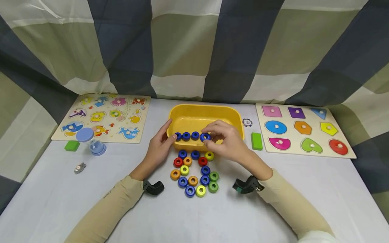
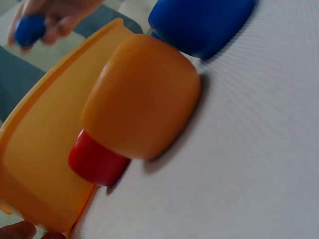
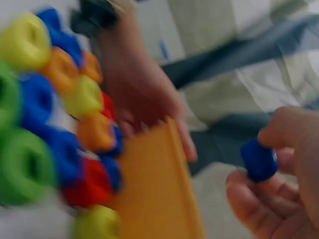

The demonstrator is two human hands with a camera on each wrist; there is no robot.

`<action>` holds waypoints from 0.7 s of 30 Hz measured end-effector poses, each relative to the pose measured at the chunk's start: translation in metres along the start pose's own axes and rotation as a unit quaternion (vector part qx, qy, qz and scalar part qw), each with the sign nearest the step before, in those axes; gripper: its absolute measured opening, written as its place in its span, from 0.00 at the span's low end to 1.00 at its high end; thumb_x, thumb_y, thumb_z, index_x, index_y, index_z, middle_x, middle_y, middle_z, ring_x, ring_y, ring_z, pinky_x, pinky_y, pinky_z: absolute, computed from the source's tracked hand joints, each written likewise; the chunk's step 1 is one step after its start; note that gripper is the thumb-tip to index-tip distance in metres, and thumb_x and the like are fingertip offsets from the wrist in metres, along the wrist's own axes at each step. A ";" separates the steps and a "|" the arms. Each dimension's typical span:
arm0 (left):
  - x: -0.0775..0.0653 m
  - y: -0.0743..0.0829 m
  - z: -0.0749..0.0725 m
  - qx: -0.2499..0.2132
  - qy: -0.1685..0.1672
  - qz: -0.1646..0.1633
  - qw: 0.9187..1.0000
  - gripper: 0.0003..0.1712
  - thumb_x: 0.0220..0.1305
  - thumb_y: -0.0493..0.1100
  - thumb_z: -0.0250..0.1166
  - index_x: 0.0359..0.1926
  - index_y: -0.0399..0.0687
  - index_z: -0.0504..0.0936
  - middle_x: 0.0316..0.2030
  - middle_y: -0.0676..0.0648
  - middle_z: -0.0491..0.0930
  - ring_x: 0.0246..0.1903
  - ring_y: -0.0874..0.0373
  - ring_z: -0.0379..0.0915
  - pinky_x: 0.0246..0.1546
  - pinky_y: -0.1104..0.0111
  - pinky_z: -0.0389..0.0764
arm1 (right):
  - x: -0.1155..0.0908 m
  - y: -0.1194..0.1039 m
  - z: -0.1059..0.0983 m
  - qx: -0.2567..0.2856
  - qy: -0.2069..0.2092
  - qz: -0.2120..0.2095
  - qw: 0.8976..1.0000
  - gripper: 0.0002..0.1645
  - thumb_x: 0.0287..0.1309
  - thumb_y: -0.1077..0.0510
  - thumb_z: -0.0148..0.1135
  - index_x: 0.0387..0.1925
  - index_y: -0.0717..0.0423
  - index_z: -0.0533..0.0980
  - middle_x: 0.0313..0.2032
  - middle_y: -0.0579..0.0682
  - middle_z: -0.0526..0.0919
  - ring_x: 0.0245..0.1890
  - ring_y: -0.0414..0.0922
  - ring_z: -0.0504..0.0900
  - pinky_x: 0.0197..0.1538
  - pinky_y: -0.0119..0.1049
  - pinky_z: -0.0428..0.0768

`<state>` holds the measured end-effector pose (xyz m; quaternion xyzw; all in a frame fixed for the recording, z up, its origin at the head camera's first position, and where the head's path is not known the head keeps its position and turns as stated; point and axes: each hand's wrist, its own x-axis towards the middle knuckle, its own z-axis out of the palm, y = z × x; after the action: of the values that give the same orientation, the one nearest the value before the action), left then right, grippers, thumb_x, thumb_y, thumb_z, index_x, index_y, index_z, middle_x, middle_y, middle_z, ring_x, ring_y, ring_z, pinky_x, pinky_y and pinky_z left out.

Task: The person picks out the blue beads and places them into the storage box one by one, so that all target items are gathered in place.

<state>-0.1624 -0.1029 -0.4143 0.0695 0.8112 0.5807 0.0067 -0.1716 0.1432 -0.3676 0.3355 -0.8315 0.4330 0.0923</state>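
My left hand (image 1: 158, 146) holds a yellow plastic basin (image 1: 206, 108) by its left end, thumb at the near corner and fingers along the side wall. Between thumb and fingertips, my right hand (image 1: 225, 140) pinches a blue ring bead (image 3: 259, 160) over the basin's near side. Several more blue beads (image 1: 195, 135) stand in a row along that near side; whether they touch the rim is unclear. In front of the basin, loose ring beads lie on the table, among them a red bead (image 1: 202, 161), an orange bead (image 1: 192, 181), a yellow bead (image 1: 201, 191) and a green bead (image 1: 213, 187).
An animal puzzle board (image 1: 113, 107) lies at left, a shape puzzle board (image 1: 291, 116) at right. Green blocks (image 1: 256, 141), a round chip (image 1: 247, 123), a blue-lidded small jar (image 1: 96, 147) and a small grey figure (image 1: 80, 168) lie around. A checked curtain (image 1: 182, 50) hangs behind.
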 end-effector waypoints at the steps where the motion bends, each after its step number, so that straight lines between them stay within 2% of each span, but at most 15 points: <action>1: -0.001 0.003 0.000 0.002 -0.001 -0.001 1.000 0.33 0.73 0.42 0.52 0.75 0.48 0.56 0.75 0.47 0.53 0.74 0.52 0.51 0.73 0.60 0.61 | 0.006 0.003 -0.003 -0.008 0.002 0.027 1.000 0.15 0.50 0.63 0.68 0.42 0.58 0.84 0.38 0.51 0.84 0.32 0.41 0.81 0.36 0.30 0.85; 3: 0.000 0.000 0.000 0.003 0.000 -0.001 1.000 0.33 0.73 0.42 0.52 0.75 0.49 0.56 0.75 0.48 0.53 0.74 0.53 0.51 0.73 0.60 0.61 | 0.019 0.008 -0.008 -0.022 -0.005 0.083 0.996 0.15 0.52 0.61 0.67 0.45 0.58 0.83 0.40 0.51 0.85 0.32 0.42 0.81 0.35 0.31 0.84; 6: 0.004 -0.012 0.003 -0.002 0.007 0.005 1.000 0.33 0.73 0.43 0.53 0.75 0.52 0.56 0.75 0.50 0.53 0.74 0.54 0.51 0.73 0.60 0.60 | 0.036 0.019 -0.010 -0.037 -0.036 0.153 0.987 0.16 0.56 0.57 0.66 0.47 0.56 0.82 0.41 0.51 0.86 0.31 0.44 0.80 0.35 0.33 0.81; 9: 0.009 -0.026 0.004 -0.007 0.011 0.012 1.000 0.33 0.72 0.46 0.54 0.75 0.58 0.57 0.75 0.54 0.54 0.74 0.57 0.51 0.73 0.62 0.61 | 0.047 0.031 -0.003 -0.045 -0.069 0.196 0.977 0.14 0.57 0.55 0.67 0.45 0.55 0.83 0.43 0.51 0.86 0.31 0.46 0.78 0.35 0.33 0.77; 14: 0.011 -0.031 0.004 -0.007 0.011 0.024 1.000 0.32 0.72 0.49 0.54 0.74 0.63 0.57 0.75 0.57 0.54 0.73 0.60 0.52 0.72 0.64 0.62 | 0.049 0.046 0.009 -0.066 -0.107 0.231 0.965 0.11 0.57 0.56 0.68 0.41 0.53 0.84 0.42 0.50 0.86 0.32 0.46 0.76 0.37 0.33 0.75; 17: 0.010 -0.030 0.004 -0.003 0.014 0.027 1.000 0.32 0.72 0.48 0.54 0.74 0.61 0.58 0.75 0.56 0.55 0.73 0.58 0.53 0.72 0.63 0.62 | 0.046 0.050 0.011 -0.073 -0.125 0.240 0.960 0.10 0.57 0.57 0.68 0.41 0.53 0.84 0.42 0.50 0.86 0.34 0.47 0.77 0.39 0.35 0.78; 21: 0.009 -0.028 0.005 0.004 0.016 0.023 1.000 0.33 0.72 0.48 0.54 0.75 0.58 0.57 0.75 0.55 0.55 0.73 0.58 0.53 0.72 0.62 0.62 | 0.044 0.054 0.013 -0.082 -0.164 0.240 0.953 0.12 0.56 0.59 0.68 0.43 0.55 0.83 0.42 0.51 0.86 0.39 0.47 0.79 0.48 0.39 0.81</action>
<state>-0.1741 -0.1062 -0.4411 0.0788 0.8117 0.5784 -0.0194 -0.2380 0.1335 -0.3914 0.1837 -0.9239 0.3117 -0.1244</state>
